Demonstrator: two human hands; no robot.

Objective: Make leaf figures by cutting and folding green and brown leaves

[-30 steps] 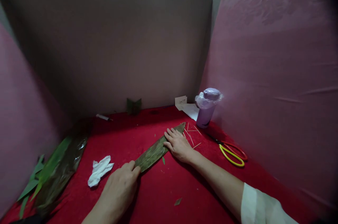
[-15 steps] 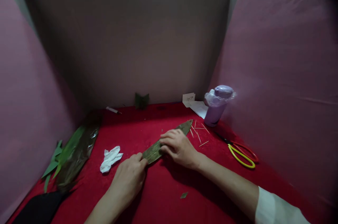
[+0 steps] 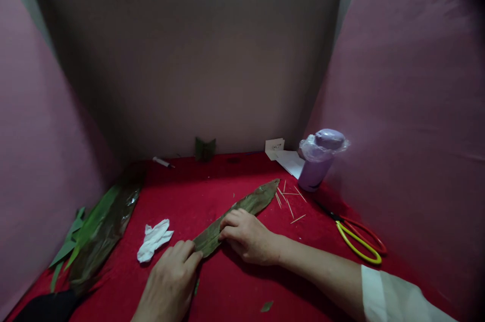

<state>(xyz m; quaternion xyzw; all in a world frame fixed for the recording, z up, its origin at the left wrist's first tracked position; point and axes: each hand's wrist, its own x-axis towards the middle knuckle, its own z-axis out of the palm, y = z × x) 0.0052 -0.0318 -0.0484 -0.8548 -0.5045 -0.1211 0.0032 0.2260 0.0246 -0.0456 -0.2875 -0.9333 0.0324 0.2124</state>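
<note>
A long dull-green leaf (image 3: pixel 259 198) lies slantwise over the red cloth, its pointed tip toward the back right. At its near end, my left hand (image 3: pixel 172 272) grips the leaf with thumb and fingers closed; the end itself is hidden under them. My right hand (image 3: pixel 248 237) has its fingers curled onto the middle of the leaf, pinching its near edge. Several toothpicks (image 3: pixel 289 207) are scattered just past the leaf's tip. A small leaf scrap (image 3: pixel 267 306) rests near the front edge of the view.
Scissors (image 3: pixel 359 241) with red and yellow handles lie at right, near a purple container (image 3: pixel 315 168) wrapped in clear plastic. At left are crumpled tissue (image 3: pixel 154 240) and a leaf bundle (image 3: pixel 108 228). A syringe (image 3: pixel 162 162), folded leaf (image 3: pixel 205 148) and white card (image 3: pixel 275 145) sit behind.
My right hand has slid toward the left hand along the leaf, uncovering more of its far part. The leaf looks more spread out. The view has shifted slightly.
</note>
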